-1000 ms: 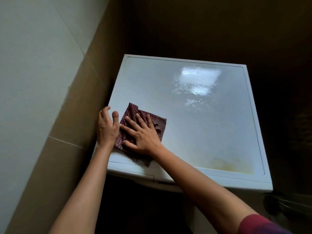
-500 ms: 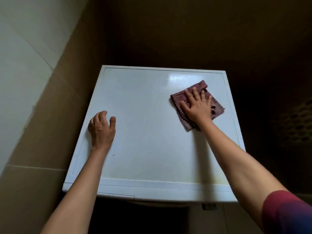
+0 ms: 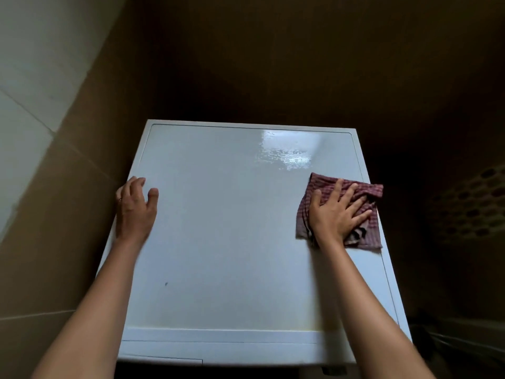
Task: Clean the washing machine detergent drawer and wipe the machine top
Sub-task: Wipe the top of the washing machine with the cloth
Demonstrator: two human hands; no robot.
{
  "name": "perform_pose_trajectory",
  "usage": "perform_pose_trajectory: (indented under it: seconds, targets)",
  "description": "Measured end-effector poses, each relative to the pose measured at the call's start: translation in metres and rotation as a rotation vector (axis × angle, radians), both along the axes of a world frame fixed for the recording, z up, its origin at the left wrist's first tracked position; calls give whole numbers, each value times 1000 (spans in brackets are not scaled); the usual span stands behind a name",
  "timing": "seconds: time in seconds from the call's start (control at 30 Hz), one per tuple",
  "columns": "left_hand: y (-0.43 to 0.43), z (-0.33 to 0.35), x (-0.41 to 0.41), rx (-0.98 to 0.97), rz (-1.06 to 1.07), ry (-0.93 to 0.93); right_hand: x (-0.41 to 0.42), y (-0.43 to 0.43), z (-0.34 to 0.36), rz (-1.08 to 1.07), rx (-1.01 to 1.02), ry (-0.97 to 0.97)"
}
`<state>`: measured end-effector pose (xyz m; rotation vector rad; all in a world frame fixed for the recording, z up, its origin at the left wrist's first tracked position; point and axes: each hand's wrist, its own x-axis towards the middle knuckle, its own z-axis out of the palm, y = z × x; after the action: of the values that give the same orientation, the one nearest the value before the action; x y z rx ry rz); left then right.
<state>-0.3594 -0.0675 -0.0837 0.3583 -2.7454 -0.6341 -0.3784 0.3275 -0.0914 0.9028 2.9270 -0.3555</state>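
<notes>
Cloth (image 3: 371, 231), a maroon checked rag bunched into rough folds, lies on the right side of the washing machine top (image 3: 232, 242), close to the right rim and about midway from back to front. The right hand (image 3: 333, 217) lies flat on it, fingers straight and spread, palm pressing the rag against the white surface; nothing is gripped. The left hand (image 3: 135, 212) rests on the left edge of the same top, well apart from the cloth. Its fingers are loosely bent, the thumb points inward, and it holds nothing. Both forearms reach in from the bottom of the view.

Just behind the cloth, toward the back right corner, a wet patch (image 3: 289, 154) shines on the surface. A small dark speck (image 3: 166, 283) sits near the left forearm, and a faint yellowish tint (image 3: 295, 326) runs along the front strip. Pale wall tiles (image 3: 30, 127) stand to the left of the machine. To the right, in deep shadow, is a dim basket wall with rows of holes (image 3: 470, 203).
</notes>
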Motion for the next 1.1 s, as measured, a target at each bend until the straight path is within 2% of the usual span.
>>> perform_pose_trajectory:
  seconds: [0.13,0.27,0.4,0.5,0.9,1.1]
  targets:
    - [-10,1,-11,81,31,21,-66,9,6,25,-3,20]
    - [-19,5,-12,264,79,-1,-123,4,9,40,-10,22]
    - [-23,6,-14,314,71,-9,-160,-24,10,103,-6,20]
    - [-23,7,-14,362,88,4,-176,-65,10,227,-6,16]
    - [-25,5,-11,534,110,75,-150,-310,16,898,-86,67]
    - [-21,6,-5,560,82,174,-119,-356,14,1106,-74,44]
